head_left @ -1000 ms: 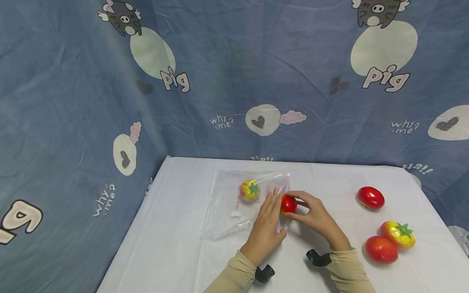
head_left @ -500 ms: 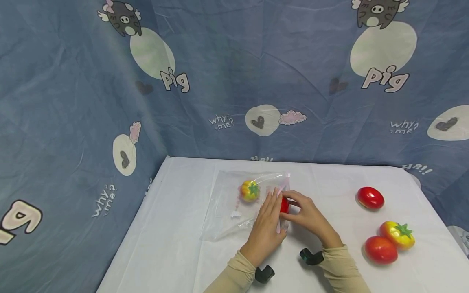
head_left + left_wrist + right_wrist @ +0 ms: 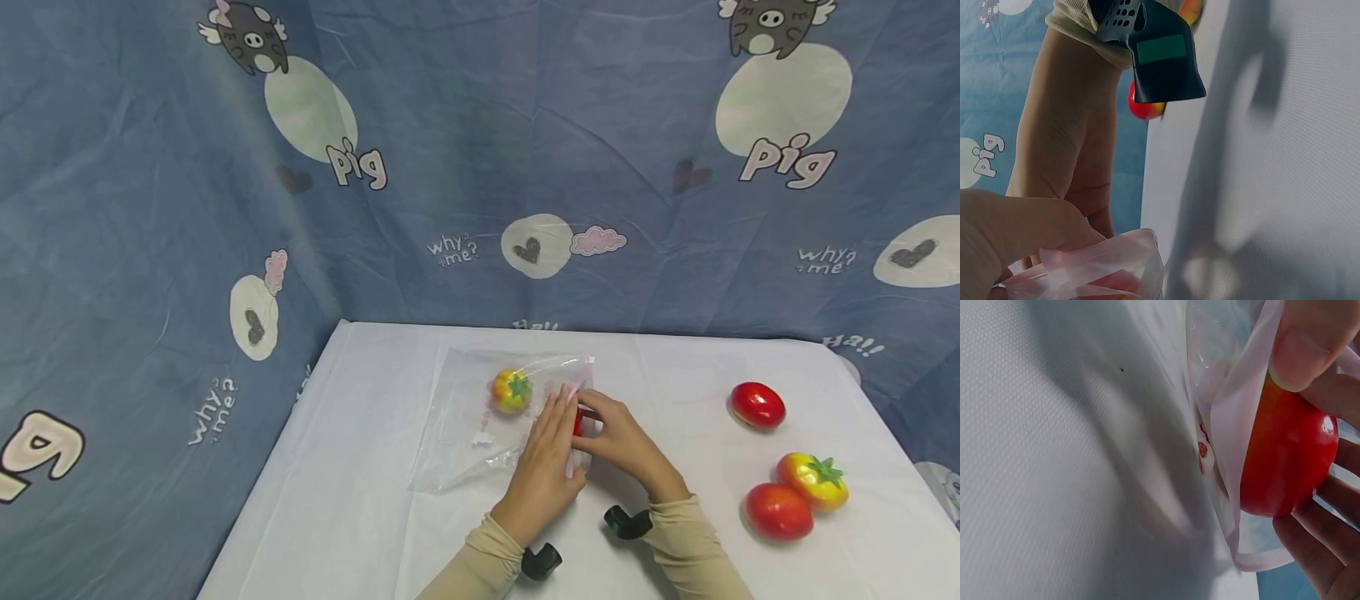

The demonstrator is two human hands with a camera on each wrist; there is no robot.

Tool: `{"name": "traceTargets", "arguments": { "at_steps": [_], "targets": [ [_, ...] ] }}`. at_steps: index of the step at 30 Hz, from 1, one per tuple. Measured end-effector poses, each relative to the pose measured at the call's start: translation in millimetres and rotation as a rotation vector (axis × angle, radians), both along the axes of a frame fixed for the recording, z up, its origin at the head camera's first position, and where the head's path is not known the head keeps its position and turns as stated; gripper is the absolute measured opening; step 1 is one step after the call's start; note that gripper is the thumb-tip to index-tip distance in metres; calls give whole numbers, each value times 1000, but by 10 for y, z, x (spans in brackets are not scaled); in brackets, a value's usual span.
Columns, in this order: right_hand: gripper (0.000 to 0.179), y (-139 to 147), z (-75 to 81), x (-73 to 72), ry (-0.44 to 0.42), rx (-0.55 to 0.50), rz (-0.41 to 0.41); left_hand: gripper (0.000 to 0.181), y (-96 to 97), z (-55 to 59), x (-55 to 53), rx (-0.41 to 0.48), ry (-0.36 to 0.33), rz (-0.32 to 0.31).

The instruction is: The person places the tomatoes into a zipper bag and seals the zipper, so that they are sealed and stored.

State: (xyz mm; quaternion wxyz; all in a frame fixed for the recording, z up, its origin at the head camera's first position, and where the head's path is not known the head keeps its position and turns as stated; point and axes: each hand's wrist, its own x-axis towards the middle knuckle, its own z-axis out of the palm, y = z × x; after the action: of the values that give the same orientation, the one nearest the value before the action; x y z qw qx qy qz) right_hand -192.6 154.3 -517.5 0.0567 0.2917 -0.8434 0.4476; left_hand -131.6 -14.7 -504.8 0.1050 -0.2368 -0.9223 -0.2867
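A clear zip bag (image 3: 453,433) lies flat on the white table with its pink-edged mouth to the right. My left hand (image 3: 540,467) rests over that mouth and pinches its edge with the thumb. My right hand (image 3: 626,442) grips a shiny red tomato (image 3: 1291,456) partly inside the mouth. In the right wrist view, the film covers the tomato's left side. From the head view, my hands hide most of it. A yellow-red tomato (image 3: 512,392) with a green star-shaped top is inside the bag.
At the right of the white table (image 3: 337,467) lie a red oval tomato (image 3: 757,406), a yellow-red tomato (image 3: 813,482) and an orange-red tomato (image 3: 778,512), the last two touching. Black wrist mounts (image 3: 542,562) sit on both wrists. A blue printed cloth (image 3: 420,200) hangs behind.
My right hand has moved left, taking the red tomato further into the bag's mouth. My left hand and the tomato inside the bag have stayed in place.
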Motion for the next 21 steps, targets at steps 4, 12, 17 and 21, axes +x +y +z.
{"name": "traceTargets", "arguments": {
  "at_steps": [4,12,17,21],
  "targets": [
    [49,-30,-20,-25,32,10,-5,104,0,-8,-4,6,22,-4],
    [47,-82,-12,-53,6,32,-14,108,3,-16,-13,-12,50,-3],
    [48,-101,-22,-74,-8,45,-24,109,2,-11,-8,-10,46,0],
    [49,-116,-45,-83,-15,72,-47,107,3,-12,4,-4,30,0]
  ]
}}
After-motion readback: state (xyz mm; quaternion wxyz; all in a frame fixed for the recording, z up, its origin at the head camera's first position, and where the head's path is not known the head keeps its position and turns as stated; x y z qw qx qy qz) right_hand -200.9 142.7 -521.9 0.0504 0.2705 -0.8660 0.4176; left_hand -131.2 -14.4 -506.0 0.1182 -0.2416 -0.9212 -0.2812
